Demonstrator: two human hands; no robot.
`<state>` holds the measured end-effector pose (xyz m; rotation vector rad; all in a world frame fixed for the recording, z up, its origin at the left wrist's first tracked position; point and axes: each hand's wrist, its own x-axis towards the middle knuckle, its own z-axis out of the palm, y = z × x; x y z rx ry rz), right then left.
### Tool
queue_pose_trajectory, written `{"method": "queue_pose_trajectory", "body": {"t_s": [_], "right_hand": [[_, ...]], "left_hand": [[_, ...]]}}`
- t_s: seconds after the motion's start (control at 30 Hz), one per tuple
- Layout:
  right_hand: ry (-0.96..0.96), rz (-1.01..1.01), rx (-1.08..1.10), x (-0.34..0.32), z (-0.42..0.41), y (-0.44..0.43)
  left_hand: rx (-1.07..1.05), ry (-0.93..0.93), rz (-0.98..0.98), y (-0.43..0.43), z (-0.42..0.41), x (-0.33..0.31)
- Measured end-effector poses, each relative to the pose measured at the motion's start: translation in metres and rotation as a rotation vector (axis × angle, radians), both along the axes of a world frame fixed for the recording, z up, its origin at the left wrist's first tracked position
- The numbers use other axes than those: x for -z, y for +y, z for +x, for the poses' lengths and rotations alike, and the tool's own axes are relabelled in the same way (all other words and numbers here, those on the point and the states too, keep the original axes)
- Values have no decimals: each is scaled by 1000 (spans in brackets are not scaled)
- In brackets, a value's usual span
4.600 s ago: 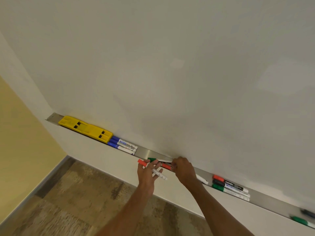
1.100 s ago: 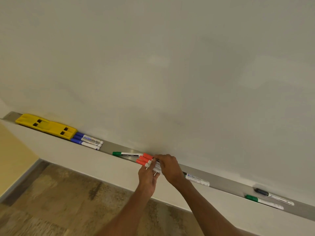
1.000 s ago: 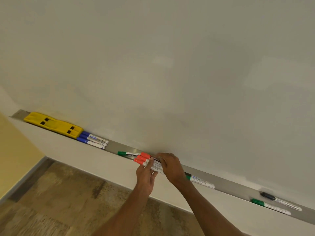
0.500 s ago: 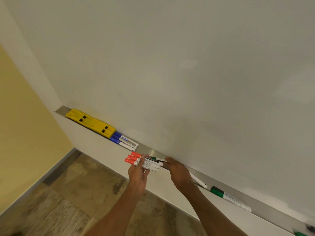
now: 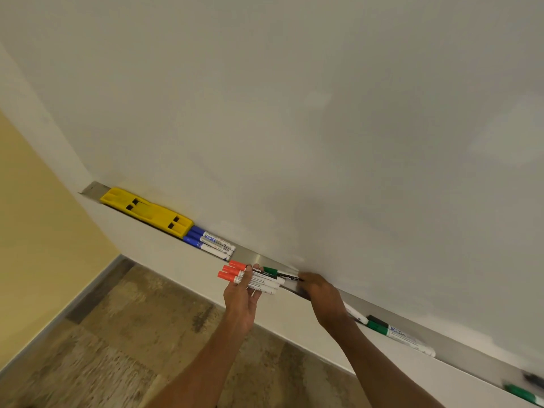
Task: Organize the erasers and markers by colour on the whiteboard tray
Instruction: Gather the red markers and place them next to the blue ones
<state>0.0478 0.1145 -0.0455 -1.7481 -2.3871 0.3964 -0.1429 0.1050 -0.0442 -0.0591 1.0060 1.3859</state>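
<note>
My left hand [image 5: 241,298] grips three red-capped markers [image 5: 232,272] side by side, held just in front of the metal tray [image 5: 250,257]. A green-capped marker [image 5: 270,271] lies on the tray right behind them. My right hand [image 5: 321,295] rests on the tray at that marker's far end, fingers closed over it. Further left, three blue markers [image 5: 206,241] lie against two yellow erasers [image 5: 147,212]. To the right lie a green marker [image 5: 394,334] and a white marker barrel [image 5: 354,313].
The whiteboard [image 5: 294,128] fills the view above the tray. At the far right edge sit a blurred green marker [image 5: 521,393] and a dark one [image 5: 534,379]. A yellow wall [image 5: 35,231] stands at the left, with patterned floor [image 5: 117,348] below.
My left hand has drawn the three red markers leftward along the tray toward the blue markers. My right hand has followed, staying on the tray by the green marker.
</note>
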Motion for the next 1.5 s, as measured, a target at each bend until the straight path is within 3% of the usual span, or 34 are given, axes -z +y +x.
{"method": "queue_pose_trajectory", "body": {"t_s": [0.63,0.87,0.97,1.17,1.33,1.5], "right_hand": [[94,73,173,20,68,-32],[58,149,197,5,58,-31],[292,157,281,-6,33,-27],[797,-56,456,-23,-27,-15],[1226,-363,621,-30,-61,-7],[1439,-415,734,-25,-74,-4]], "left_hand": [[66,34,9,-6,33,-2],[64,23,-5,-6,37,-3],[57,11,-4,-6,36,-9],[45,12,-10,1,33,-16],[45,2,12,7,27,-21],[62,20,30,10,18,-17]]}}
